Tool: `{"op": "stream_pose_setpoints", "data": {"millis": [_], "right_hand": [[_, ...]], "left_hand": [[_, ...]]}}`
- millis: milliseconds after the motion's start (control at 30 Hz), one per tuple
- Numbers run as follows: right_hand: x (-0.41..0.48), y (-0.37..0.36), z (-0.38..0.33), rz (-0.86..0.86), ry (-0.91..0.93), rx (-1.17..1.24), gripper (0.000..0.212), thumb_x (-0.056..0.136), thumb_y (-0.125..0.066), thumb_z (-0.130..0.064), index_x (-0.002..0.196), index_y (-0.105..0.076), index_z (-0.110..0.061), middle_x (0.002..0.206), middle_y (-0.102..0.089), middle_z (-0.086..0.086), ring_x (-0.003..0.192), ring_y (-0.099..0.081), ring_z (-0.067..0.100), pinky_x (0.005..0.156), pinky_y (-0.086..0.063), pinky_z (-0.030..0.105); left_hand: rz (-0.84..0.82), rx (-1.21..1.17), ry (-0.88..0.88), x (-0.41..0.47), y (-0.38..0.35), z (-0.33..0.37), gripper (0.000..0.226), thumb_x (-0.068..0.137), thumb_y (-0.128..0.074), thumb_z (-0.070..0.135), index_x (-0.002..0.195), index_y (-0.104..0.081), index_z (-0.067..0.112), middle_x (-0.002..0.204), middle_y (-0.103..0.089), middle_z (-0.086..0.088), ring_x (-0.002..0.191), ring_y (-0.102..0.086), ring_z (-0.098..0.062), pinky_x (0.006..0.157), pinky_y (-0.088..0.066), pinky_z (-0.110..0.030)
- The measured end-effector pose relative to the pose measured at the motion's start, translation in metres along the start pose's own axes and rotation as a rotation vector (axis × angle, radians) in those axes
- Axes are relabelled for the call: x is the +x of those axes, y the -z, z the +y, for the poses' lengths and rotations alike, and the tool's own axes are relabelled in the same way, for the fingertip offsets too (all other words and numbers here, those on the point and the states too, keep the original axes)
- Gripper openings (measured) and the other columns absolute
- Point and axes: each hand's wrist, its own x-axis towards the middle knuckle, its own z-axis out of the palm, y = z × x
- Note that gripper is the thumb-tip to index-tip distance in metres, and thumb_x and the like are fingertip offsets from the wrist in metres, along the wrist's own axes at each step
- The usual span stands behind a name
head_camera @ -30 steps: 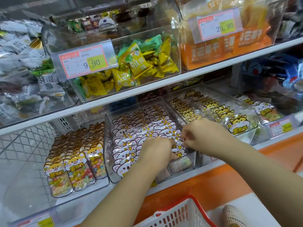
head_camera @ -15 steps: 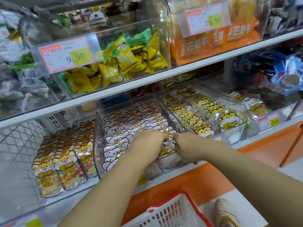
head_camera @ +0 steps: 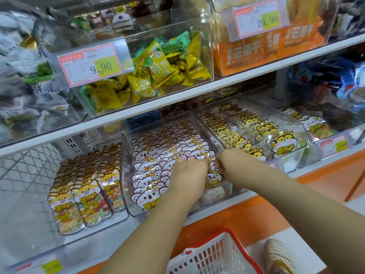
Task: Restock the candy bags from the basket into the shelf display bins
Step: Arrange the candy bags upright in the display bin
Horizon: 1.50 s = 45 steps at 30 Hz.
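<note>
Both hands draw together over the middle bin, left hand and right hand curled side by side among the koala candy bags; whether either pinches one is unclear. Rows look nearly full; the basket waits below.

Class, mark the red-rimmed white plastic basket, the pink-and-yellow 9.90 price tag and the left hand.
Red-rimmed white plastic basket [head_camera: 209,258]: head view, lattice wall.
Pink-and-yellow 9.90 price tag [head_camera: 89,65]: head view, middle.
Left hand [head_camera: 188,175]: head view, its back.
</note>
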Motion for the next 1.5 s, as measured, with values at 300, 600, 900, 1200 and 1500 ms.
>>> {"op": "stream_pose_setpoints", "data": {"millis": [300,600,900,1200,1500], "right_hand": [[-0.012,-0.011,-0.001,0.225,0.025,-0.011,0.022,0.085,-0.05,0.004,0.083,-0.045,-0.017,0.067,-0.043,0.002,0.068,-0.049,0.028,0.055,-0.037,0.033],[-0.017,-0.001,-0.004,0.184,0.0,-0.09,0.027,0.081,-0.05,0.009,0.08,-0.048,-0.017,0.071,-0.041,0.001,0.07,-0.046,0.026,0.06,-0.038,0.03],[-0.031,-0.002,-0.005,0.276,-0.026,-0.077,0.029,0.092,-0.054,-0.009,0.117,-0.058,-0.022,0.092,-0.061,0.004,0.085,-0.063,0.028,0.059,-0.044,0.032],[-0.039,-0.034,-0.019,0.284,0.31,0.027,0.032,0.098,-0.052,-0.028,0.129,-0.059,-0.024,0.143,-0.047,-0.007,0.117,-0.059,0.024,0.084,-0.054,0.041],[-0.019,-0.035,-0.02,0.265,0.221,0.194,0.021,0.091,-0.053,-0.007,0.103,-0.052,-0.025,0.106,-0.057,-0.005,0.088,-0.058,0.021,0.07,-0.047,0.036]], "left_hand": [[0.099,-0.076,0.01,-0.006,-0.007,-0.003,0.021,0.096,-0.06,0.039,0.108,-0.057,0.022,0.097,-0.071,-0.006,0.097,-0.06,-0.032,0.088,-0.034,-0.036],[0.124,-0.087,0.033,-0.008,-0.01,0.004,0.021,0.097,-0.059,0.041,0.107,-0.057,0.022,0.092,-0.071,-0.005,0.094,-0.06,-0.03,0.083,-0.027,-0.035],[0.069,-0.133,0.004,-0.011,0.004,-0.001,0.034,0.093,-0.062,0.05,0.12,-0.057,0.031,0.109,-0.071,0.003,0.103,-0.06,-0.025,0.089,-0.033,-0.036],[0.271,-0.257,0.159,-0.077,0.011,-0.059,0.038,0.087,-0.069,0.049,0.123,-0.063,0.039,0.117,-0.064,0.019,0.112,-0.059,-0.008,0.099,-0.042,-0.034],[0.047,0.06,0.171,-0.064,0.017,-0.047,0.022,0.094,-0.059,0.044,0.109,-0.065,0.029,0.105,-0.071,0.004,0.107,-0.06,-0.02,0.095,-0.033,-0.036]]}}
